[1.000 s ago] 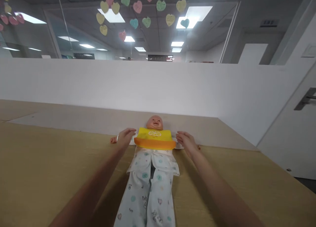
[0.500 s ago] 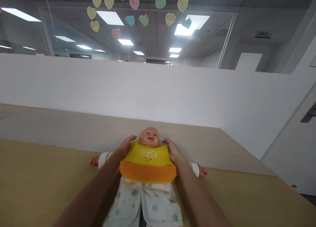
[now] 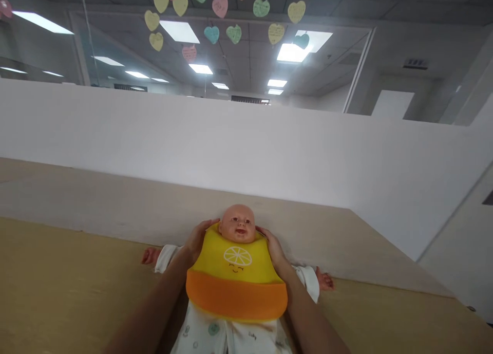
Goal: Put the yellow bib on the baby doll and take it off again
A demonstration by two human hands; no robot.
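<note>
Bib (image 3: 235, 272), yellow and orange, on doll (image 3: 239, 224) lying face-up on wooden table (image 3: 57, 282); left hand (image 3: 198, 238) and right hand (image 3: 274, 246) curl around its neck straps beside the head, apparently positioning it.

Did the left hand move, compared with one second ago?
Yes. The left hand went inward along the doll, from the doll's outstretched arm to beside its neck, at the upper corner of the bib.

Bright ceiling panels (image 3: 295, 52), wide-angle edge distortion
</note>
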